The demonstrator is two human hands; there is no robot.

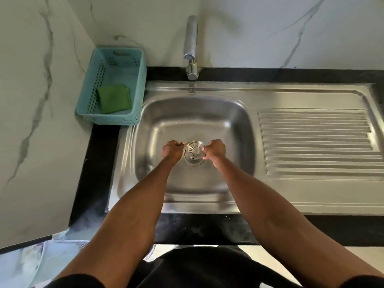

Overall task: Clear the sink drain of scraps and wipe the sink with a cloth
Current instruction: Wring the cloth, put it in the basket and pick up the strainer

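A round metal drain strainer [194,149] sits at the drain in the bottom of the steel sink [158,121]. My left hand [172,151] pinches its left rim and my right hand [215,150] pinches its right rim, fingers curled on both sides. The strainer looks slightly raised over the drain hole; I cannot tell for sure. No scraps are plainly visible in it. A folded green cloth [114,98] lies in a teal plastic basket [137,65] on the counter left of the sink.
A chrome tap [191,46] stands behind the basin. A ribbed steel draining board [315,140] extends to the right. Black counter edging [99,163] surrounds the sink, with marble walls behind and to the left.
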